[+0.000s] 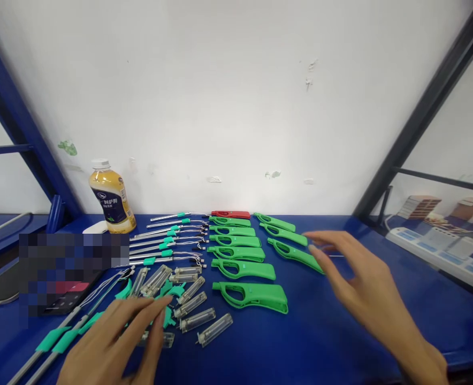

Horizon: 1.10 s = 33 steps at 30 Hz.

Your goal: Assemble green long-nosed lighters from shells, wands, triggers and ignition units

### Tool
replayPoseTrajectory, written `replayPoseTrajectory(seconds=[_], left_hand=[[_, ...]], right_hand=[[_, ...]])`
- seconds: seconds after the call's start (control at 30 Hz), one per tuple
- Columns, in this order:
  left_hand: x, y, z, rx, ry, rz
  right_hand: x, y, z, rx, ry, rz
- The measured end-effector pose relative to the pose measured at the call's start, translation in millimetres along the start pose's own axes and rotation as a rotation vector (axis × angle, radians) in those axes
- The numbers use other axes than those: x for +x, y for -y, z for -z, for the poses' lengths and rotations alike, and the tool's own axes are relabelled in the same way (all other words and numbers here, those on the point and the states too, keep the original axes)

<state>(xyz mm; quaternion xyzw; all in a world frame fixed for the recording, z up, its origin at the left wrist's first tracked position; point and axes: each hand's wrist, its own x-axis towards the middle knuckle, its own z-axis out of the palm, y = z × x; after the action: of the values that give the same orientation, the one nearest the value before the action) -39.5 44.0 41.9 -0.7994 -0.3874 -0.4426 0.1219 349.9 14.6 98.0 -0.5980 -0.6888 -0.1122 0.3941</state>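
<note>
My left hand [116, 337] hovers low at the front left with its fingers stretched out over several clear plastic tubes [198, 319] and small teal clips [172, 291]. It holds nothing. My right hand [365, 291] reaches in from the right, fingers spread and empty, with its fingertips close to a green handle shell [296, 255]. A column of several green handle shells [250, 297] lies in the middle of the blue table [320, 342], with one red shell [230, 214] at the far end. Metal rods with teal collars and wires [164, 246] lie in a row left of them.
A bottle of yellow drink [112, 197] stands at the back left against the white wall. A blurred-out patch covers items at the left. More rods with teal sleeves [55, 339] lie at the front left. A white power strip [433, 248] rests on the right shelf beyond a black diagonal strut [421, 117].
</note>
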Motion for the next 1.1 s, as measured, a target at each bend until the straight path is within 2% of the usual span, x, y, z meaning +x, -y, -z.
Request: replayPoseTrajectory(seconds=[0.1,0.17,0.23,0.33,0.43,0.57,0.63,0.73,0.87,1.1], left_hand=[[45.9,-11.9,-2.2,0.028,0.047,-0.043],[62.3,-18.4,-2.8,0.01,0.087,-0.031],[65.3,-24.3,-0.7,0.035,0.162,-0.053],[56.1,-33.1,5.3,0.054,0.34,-0.104],[48.6,-41.5,4.6,-0.028,0.429,-0.021],[51.2,-47.2,-15.7,-0.195,0.421,0.021],[54.6,-48.1,-26.6,-0.252,0.451,0.046],[59.0,-49.1,-33.0,-0.288,0.494,0.084],[61.7,-50.6,-26.3,-0.285,0.513,0.069],[56.3,-48.5,-20.1,-0.297,0.527,0.037]], right_hand=[[18.9,3.3,10.6,-0.012,0.128,-0.016],[18.0,1.8,10.8,-0.007,0.235,-0.016],[9.1,-1.2,5.7,0.011,0.371,-0.036],[-3.9,-1.6,-4.1,0.051,0.608,-0.087],[-1.5,11.4,-6.4,0.17,0.784,-0.067],[16.2,46.2,-1.7,0.546,0.8,0.16],[21.1,62.7,-2.1,0.616,0.811,0.23],[20.8,80.4,-7.2,0.624,0.847,0.244],[20.0,94.9,-15.0,0.645,0.876,0.25],[22.3,101.4,-22.1,0.66,0.912,0.208]])
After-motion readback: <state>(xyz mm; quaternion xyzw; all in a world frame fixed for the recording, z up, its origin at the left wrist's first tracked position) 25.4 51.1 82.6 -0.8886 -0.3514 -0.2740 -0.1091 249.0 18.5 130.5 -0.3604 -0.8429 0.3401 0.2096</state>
